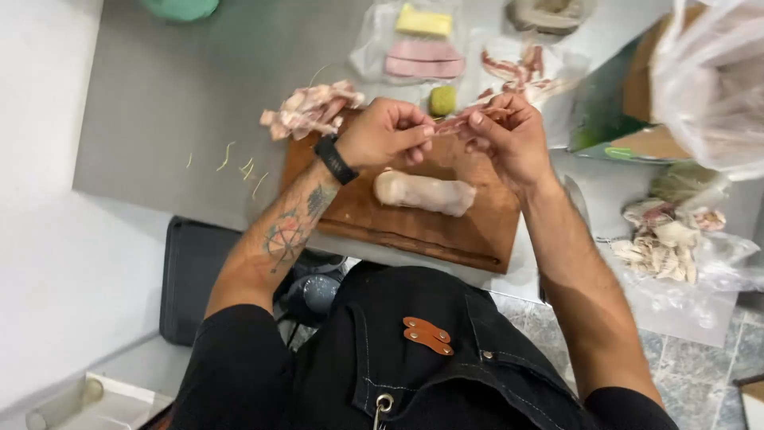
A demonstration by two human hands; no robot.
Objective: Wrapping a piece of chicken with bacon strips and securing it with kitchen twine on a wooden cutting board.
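Both hands met at upper centre of frame, above the wooden cutting board (414, 227). Left hand (383, 131) & right hand (509, 135) each pinched shut on one bacon strip (454, 122), stretched btwn them. Pale rolled meat (424, 192) lay on board just below. Bacon pile (310, 108) at board's upper-left corner.

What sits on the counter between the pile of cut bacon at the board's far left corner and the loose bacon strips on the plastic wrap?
In the head view, a small round green item lies between the bacon pile and the bacon strips. Both hands, left hand and right hand, stretch one strip just below.
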